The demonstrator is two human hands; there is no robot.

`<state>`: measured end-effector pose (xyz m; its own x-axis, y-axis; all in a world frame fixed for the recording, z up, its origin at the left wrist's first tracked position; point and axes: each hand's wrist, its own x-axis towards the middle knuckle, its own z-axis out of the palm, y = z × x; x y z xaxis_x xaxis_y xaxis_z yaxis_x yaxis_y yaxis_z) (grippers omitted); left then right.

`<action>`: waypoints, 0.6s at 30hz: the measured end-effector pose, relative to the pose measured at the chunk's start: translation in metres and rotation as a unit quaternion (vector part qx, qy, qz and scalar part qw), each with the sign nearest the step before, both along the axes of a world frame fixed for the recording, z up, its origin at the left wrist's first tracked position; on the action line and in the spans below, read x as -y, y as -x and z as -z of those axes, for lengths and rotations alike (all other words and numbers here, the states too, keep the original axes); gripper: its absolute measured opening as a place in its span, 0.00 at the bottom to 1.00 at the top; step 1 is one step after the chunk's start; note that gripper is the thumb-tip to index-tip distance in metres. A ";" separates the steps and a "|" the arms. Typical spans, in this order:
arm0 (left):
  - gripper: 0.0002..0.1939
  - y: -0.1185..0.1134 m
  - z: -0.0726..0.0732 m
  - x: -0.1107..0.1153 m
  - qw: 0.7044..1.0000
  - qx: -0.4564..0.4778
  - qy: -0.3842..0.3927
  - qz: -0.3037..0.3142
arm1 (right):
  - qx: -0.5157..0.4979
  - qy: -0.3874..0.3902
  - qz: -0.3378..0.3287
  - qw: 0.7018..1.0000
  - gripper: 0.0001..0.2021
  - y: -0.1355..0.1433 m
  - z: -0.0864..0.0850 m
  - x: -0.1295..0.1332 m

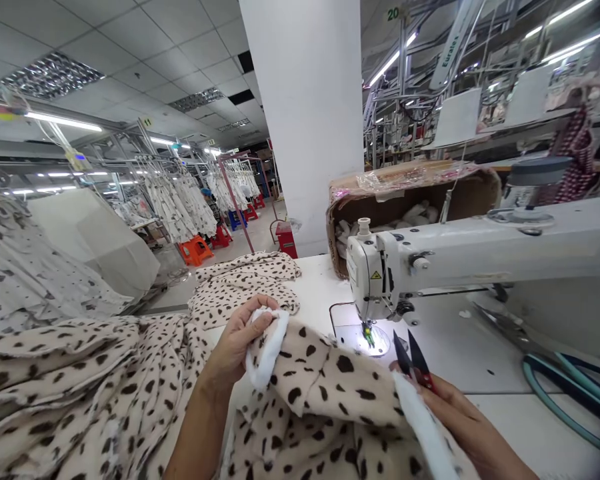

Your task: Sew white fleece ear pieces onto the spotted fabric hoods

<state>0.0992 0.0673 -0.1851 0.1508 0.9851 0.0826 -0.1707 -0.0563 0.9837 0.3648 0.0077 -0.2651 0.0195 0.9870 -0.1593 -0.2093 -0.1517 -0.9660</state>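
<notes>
My left hand [237,343] pinches the white fleecy edge of a cream fabric piece with dark spots [325,393], lifted in front of me. My right hand [463,417] holds the other side of that fabric together with small red-handled thread snips [414,363], blades pointing up. Just beyond the snips stands the white sewing machine [460,263], its lit needle area [369,337] a short way from my hands.
A heap of the same spotted fabric [80,380] lies at my left and more rests on the white table [320,280]. Large teal-handled shears [555,367] lie at the right. A cardboard box [410,193] and a white pillar [305,120] stand behind; hanging garments fill the left.
</notes>
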 end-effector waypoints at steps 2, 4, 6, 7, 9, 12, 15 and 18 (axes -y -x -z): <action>0.20 -0.003 -0.001 0.000 1.000 -0.001 0.009 0.009 | -0.068 0.074 0.030 0.995 0.23 -0.001 -0.006 0.001; 0.20 -0.005 -0.002 0.000 1.000 -0.009 0.018 0.010 | -0.084 0.103 0.026 0.991 0.26 -0.003 -0.009 0.000; 0.21 -0.006 -0.002 0.000 1.000 -0.018 0.022 0.004 | -0.048 0.064 -0.014 0.997 0.27 -0.008 -0.009 -0.005; 0.21 -0.007 -0.001 0.000 0.999 -0.022 0.023 0.003 | -0.021 0.031 -0.034 0.999 0.26 -0.011 -0.007 -0.008; 0.21 -0.009 0.001 -0.001 0.999 -0.030 0.025 0.009 | 0.046 -0.039 -0.050 0.997 0.25 -0.019 0.000 -0.015; 0.22 -0.014 0.009 -0.003 0.998 -0.052 0.028 0.037 | 0.173 -0.102 -0.010 0.980 0.23 -0.031 0.014 -0.022; 0.22 -0.020 0.019 -0.005 0.993 -0.087 0.022 0.072 | 0.316 -0.128 0.023 0.940 0.21 -0.042 0.022 -0.022; 0.22 -0.025 0.025 -0.006 0.988 -0.112 0.010 0.102 | 0.419 -0.146 0.040 0.895 0.19 -0.053 0.023 -0.021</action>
<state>0.1240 0.0735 -0.2102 0.3579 0.9337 0.0049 0.0458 -0.0228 0.9987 0.4179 0.0284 -0.2882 0.0851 0.9743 0.2085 0.6080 0.1150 -0.7855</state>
